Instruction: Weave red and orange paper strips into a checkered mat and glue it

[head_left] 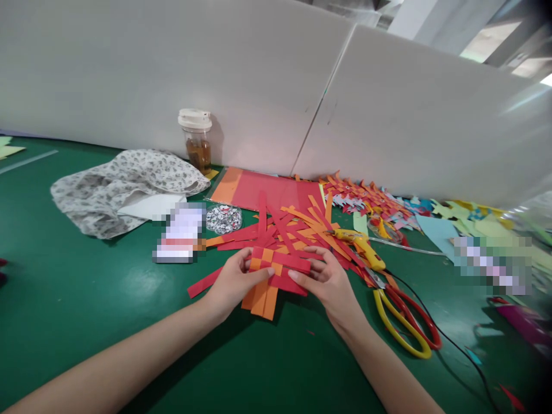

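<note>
Between my two hands is a woven piece of paper strips [267,265], red and orange, with a small checkered patch at its upper left. Orange ends hang down toward me and red ends point right. My left hand [236,280] pinches the checkered part, thumb on top. My right hand [326,282] grips the red ends, its thumb tip on the lower one. The fingers beneath the paper are partly hidden. Just beyond lies a pile of loose red and orange paper strips [297,227]. One red strip [206,283] sticks out left of my left hand.
On the right are a yellow glue gun [364,247] with a black cord and scissors [405,322] with red and yellow handles. Farther back stand a lidded cup [197,141], a patterned cloth [125,184] and woven paper pieces [362,198]. A blurred phone-like object [181,233] lies left.
</note>
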Demonstrator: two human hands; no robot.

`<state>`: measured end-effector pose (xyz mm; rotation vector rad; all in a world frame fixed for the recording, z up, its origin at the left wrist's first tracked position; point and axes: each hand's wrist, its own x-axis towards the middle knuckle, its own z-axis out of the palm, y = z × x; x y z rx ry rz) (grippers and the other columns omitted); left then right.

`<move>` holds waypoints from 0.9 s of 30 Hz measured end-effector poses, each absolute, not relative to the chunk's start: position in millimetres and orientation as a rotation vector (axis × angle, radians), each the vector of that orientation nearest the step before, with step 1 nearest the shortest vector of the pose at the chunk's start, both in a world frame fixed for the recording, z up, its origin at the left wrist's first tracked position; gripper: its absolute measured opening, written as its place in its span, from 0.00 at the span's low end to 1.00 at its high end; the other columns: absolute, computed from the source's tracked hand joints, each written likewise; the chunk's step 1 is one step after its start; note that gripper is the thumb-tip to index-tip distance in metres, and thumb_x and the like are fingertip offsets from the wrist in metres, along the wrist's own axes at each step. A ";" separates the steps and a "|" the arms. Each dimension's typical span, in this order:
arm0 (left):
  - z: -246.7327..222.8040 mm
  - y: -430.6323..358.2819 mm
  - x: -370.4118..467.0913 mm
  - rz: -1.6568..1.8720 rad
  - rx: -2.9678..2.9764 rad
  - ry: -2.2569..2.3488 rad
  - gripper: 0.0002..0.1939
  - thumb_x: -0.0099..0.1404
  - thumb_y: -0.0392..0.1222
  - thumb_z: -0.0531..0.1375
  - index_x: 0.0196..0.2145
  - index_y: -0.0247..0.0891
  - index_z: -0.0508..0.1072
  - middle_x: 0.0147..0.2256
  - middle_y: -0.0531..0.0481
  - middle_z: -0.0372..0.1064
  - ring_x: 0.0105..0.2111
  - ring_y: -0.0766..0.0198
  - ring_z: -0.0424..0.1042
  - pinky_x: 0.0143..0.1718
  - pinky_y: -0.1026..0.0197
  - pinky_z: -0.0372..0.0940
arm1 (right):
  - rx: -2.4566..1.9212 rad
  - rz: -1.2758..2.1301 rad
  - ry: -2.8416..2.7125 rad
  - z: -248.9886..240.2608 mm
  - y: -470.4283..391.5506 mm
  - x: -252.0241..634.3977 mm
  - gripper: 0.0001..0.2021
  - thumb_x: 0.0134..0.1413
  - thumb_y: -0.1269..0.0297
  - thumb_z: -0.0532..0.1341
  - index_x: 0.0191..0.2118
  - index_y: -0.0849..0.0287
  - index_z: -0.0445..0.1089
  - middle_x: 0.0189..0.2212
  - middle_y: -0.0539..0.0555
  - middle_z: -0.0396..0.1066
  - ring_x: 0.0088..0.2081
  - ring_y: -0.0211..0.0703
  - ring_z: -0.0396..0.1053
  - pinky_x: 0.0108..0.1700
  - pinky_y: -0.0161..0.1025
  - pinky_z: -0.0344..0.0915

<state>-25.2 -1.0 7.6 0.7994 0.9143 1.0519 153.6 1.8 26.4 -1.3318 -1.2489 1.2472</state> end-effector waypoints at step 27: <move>9.6 -5.7 -22.7 1.011 0.808 0.886 0.14 0.50 0.39 0.67 0.35 0.36 0.70 0.35 0.46 0.76 0.33 0.61 0.75 0.36 0.59 0.68 | -1.373 0.992 -1.536 27.9 1.9 162.3 0.08 0.42 0.59 0.68 0.29 0.56 0.74 0.28 0.52 0.76 0.32 0.44 0.73 0.35 0.39 0.70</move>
